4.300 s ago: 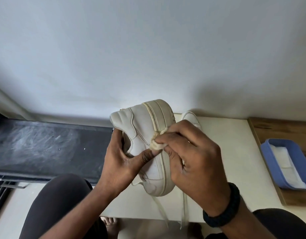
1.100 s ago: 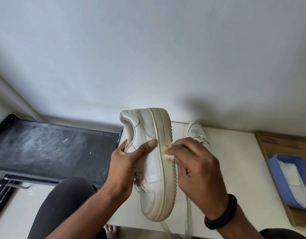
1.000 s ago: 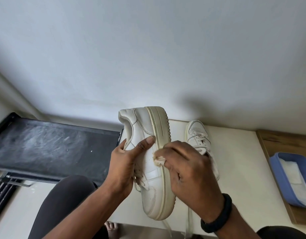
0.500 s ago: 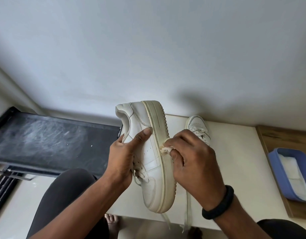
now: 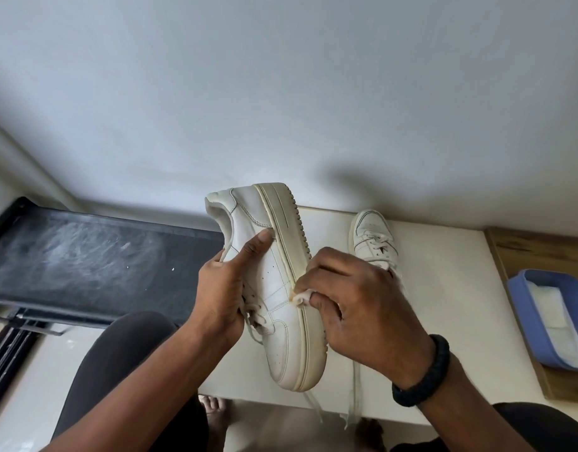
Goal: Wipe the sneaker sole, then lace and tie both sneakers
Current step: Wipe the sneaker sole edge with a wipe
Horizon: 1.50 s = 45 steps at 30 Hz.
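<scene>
My left hand (image 5: 220, 288) grips a white sneaker (image 5: 277, 288) on its side above the white table (image 5: 444, 288), thumb across the upper, heel away from me and toe toward me. Its cream sole edge (image 5: 308, 340) faces right. My right hand (image 5: 356, 301) pinches a small crumpled wipe (image 5: 301, 296) and presses it against the sole edge near mid-length. The second white sneaker (image 5: 372, 239) lies on the table behind my right hand, partly hidden. Two loose laces (image 5: 354, 386) hang over the table's front edge.
A black tray-like surface (image 5: 85, 262) stands to the left. At the right, a blue tub (image 5: 542, 321) holding white wipes sits on a wooden board (image 5: 522, 249). A grey wall lies close behind the table. My dark-clad knees are below the table edge.
Over the last second my right hand has slid the wipe back and forth along the sole edge, now sitting a little nearer the toe. The sneaker stays in my left hand, slightly shifted.
</scene>
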{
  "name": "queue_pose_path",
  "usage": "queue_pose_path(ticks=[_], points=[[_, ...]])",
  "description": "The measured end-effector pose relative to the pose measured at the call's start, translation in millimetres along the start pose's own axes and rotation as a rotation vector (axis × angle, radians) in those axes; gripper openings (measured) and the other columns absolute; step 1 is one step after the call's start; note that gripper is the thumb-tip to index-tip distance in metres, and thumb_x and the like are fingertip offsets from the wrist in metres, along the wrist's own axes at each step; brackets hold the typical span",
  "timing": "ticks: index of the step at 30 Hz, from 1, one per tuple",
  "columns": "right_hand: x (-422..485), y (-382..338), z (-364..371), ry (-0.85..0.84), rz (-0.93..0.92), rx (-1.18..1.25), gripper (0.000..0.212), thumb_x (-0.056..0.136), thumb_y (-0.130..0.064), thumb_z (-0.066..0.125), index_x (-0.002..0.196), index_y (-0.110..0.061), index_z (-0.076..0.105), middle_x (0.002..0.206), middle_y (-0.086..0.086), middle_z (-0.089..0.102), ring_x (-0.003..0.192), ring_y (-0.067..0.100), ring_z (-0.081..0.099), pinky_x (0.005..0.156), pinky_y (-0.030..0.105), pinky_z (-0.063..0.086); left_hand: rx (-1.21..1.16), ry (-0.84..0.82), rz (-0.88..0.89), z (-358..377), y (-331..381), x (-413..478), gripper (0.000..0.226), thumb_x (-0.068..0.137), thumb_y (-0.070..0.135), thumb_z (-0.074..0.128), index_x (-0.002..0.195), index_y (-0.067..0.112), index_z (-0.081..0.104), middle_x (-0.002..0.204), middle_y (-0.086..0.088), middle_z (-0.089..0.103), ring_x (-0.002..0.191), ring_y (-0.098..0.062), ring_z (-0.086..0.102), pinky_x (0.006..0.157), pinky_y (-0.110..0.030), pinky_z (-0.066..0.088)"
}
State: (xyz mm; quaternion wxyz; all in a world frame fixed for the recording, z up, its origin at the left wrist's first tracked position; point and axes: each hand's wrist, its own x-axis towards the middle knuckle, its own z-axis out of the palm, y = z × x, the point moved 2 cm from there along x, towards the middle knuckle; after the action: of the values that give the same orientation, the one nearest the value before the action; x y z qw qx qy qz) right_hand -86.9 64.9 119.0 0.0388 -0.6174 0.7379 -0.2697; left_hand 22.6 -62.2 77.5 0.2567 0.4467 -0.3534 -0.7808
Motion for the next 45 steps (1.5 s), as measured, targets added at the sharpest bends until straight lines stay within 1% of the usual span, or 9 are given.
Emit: queue_pose_path(ticks=[6,12,17,20,23,26,32,39,45], points=[[-1.8,-6.0,3.6,0.123,0.139,-0.042,0.014,0.081,-0.007,0.072,0.089,-0.019,0.069,0.089,-0.007,0.060,0.071,0.013,0.061,0.060,0.030,0.055,-0.014,0.010,0.004,2.6,3.1,0.2,0.036,0.087,0.021,0.079,0.114,0.000,0.072,0.073,-0.006,0.077,0.042,-0.011,0.064,0.039,-0.016,0.046],[-1.7,-3.4,0.7,0.092,0.130,-0.033,0.015,0.082,-0.008,0.073,0.089,-0.021,0.070,0.090,-0.010,0.059,0.073,0.010,0.062,0.062,0.031,0.056,0.040,0.072,-0.007,-1.8,2.2,4.5,0.039,0.086,0.029,0.079,0.107,-0.003,0.069,0.042,0.007,0.056,0.029,-0.008,0.045,0.033,-0.016,0.035],[-8.2,-8.3,3.1,0.022,0.078,-0.007,0.015,0.080,-0.008,0.077,0.089,-0.019,0.072,0.091,-0.009,0.062,0.078,0.008,0.062,0.067,0.024,0.054,0.004,0.052,-0.012,-3.9,2.2,3.8,0.031,0.086,0.028,0.080,0.104,0.003,0.074,0.065,-0.003,0.073,0.042,-0.010,0.058,0.042,-0.019,0.042],[-14.5,-8.8,5.1,0.005,0.079,-0.002,0.014,0.081,-0.010,0.078,0.089,-0.020,0.072,0.092,-0.011,0.061,0.075,0.004,0.060,0.067,0.017,0.049,0.019,0.049,-0.012,-5.9,-0.8,4.1,0.032,0.086,0.030,0.080,0.105,0.004,0.072,0.055,0.003,0.068,0.034,-0.008,0.052,0.037,-0.017,0.039],[-15.4,-3.5,0.9,0.137,0.181,-0.022,0.015,0.081,-0.008,0.078,0.091,-0.017,0.071,0.091,-0.008,0.061,0.075,0.006,0.059,0.065,0.022,0.052,-0.023,-0.012,-0.043,-4.4,-2.0,5.2,0.041,0.085,0.031,0.082,0.115,0.004,0.072,0.084,-0.006,0.081,0.067,-0.021,0.077,0.063,-0.031,0.062],[-25.0,-16.0,7.3,0.061,0.122,-0.001,0.011,0.083,-0.009,0.073,0.092,-0.016,0.070,0.093,-0.005,0.059,0.077,0.011,0.061,0.067,0.027,0.056,-0.045,-0.038,-0.064,-6.1,-5.2,5.5,0.042,0.085,0.027,0.082,0.120,0.006,0.073,0.108,-0.014,0.080,0.101,-0.031,0.078,0.090,-0.046,0.062],[-28.9,-6.7,2.3,0.176,0.212,-0.022,0.014,0.080,-0.008,0.077,0.091,-0.016,0.072,0.090,-0.005,0.060,0.073,0.010,0.060,0.067,0.022,0.051,-0.039,-0.051,-0.080,-4.3,-9.2,6.3,0.041,0.086,0.027,0.081,0.121,0.006,0.073,0.110,-0.013,0.080,0.101,-0.028,0.078,0.094,-0.047,0.062],[-30.1,-14.2,10.9,0.002,0.095,0.037,0.008,0.084,-0.012,0.072,0.090,-0.017,0.072,0.089,-0.005,0.058,0.072,0.015,0.062,0.065,0.031,0.055,-0.027,-0.036,-0.074,-9.2,-9.5,10.9,0.036,0.087,0.028,0.081,0.117,0.010,0.074,0.111,-0.013,0.079,0.105,-0.031,0.077,0.098,-0.053,0.059],[-30.6,-12.7,7.2,0.076,0.121,0.010,0.010,0.084,-0.011,0.072,0.092,-0.016,0.072,0.090,-0.003,0.058,0.074,0.015,0.062,0.067,0.027,0.054,-0.024,-0.061,-0.106,-14.7,-14.8,22.3,0.055,0.081,0.037,0.086,0.128,0.012,0.070,0.120,-0.012,0.077,0.111,-0.031,0.074,0.102,-0.055,0.055]])
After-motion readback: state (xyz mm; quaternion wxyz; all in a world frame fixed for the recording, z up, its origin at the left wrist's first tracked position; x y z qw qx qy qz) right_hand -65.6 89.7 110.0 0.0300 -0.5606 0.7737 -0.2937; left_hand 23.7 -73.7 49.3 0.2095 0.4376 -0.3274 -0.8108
